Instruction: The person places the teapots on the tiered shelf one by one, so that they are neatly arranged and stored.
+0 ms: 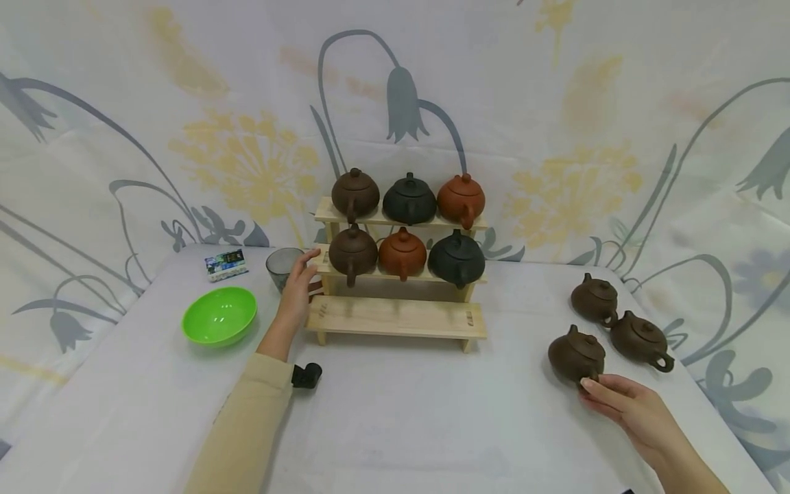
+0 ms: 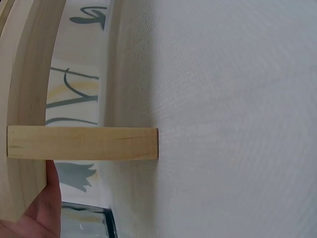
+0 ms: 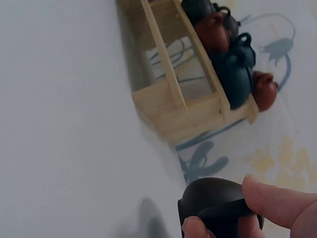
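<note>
My left hand (image 1: 298,285) grips the left end of the middle board of a three-tier wooden stand (image 1: 395,317). In the left wrist view, part of that hand (image 2: 42,210) shows behind the pale board. On the right, my right hand (image 1: 636,415) pinches the handle of a dark brown teapot (image 1: 575,353). The right wrist view has thumb and fingers around the handle of this teapot (image 3: 213,191). Its base is hidden, so I cannot tell whether it touches the table. Two more brown teapots stand just behind, one left (image 1: 594,298) and one right (image 1: 640,337).
Brown, black and red-brown teapots fill the stand's upper two tiers, among them a black teapot (image 1: 457,258). Left of the stand are a grey glass cup (image 1: 282,264), a green bowl (image 1: 219,317) and a small box (image 1: 225,265). Patterned cloth (image 1: 395,82) hangs behind.
</note>
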`<state>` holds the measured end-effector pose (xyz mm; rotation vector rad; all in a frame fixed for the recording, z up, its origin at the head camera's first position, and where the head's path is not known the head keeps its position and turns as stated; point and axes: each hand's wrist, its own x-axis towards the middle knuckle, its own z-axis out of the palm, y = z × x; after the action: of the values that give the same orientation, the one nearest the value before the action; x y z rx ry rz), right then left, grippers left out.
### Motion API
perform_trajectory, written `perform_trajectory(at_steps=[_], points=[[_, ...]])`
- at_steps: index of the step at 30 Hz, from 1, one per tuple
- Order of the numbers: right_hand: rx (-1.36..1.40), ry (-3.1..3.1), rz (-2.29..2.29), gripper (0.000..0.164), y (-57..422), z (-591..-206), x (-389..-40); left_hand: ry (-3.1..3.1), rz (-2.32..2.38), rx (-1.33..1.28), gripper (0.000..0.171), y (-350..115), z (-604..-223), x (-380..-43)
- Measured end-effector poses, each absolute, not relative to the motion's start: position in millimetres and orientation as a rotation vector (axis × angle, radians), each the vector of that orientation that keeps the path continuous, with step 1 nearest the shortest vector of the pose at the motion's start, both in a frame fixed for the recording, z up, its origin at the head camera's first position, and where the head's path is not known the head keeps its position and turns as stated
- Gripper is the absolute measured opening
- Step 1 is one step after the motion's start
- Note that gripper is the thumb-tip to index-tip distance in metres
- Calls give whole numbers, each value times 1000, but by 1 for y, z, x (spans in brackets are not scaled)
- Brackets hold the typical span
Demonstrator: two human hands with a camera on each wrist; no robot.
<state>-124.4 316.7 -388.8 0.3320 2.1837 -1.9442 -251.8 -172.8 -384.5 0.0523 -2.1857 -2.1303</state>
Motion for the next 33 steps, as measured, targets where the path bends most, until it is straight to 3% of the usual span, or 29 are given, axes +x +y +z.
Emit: perform_trajectory(at_steps=[7, 20, 33], points=[[230, 2241, -1865, 23, 280, -378, -126, -2167, -2156, 39, 43, -172, -385, -254], [-49, 2151, -1924, 13, 220, -365, -134, -2173, -2144, 64, 43, -172, -384, -254], [-214, 2068, -1955, 15, 165, -365, -142, -2174, -2152, 48, 43, -173, -384, -253]])
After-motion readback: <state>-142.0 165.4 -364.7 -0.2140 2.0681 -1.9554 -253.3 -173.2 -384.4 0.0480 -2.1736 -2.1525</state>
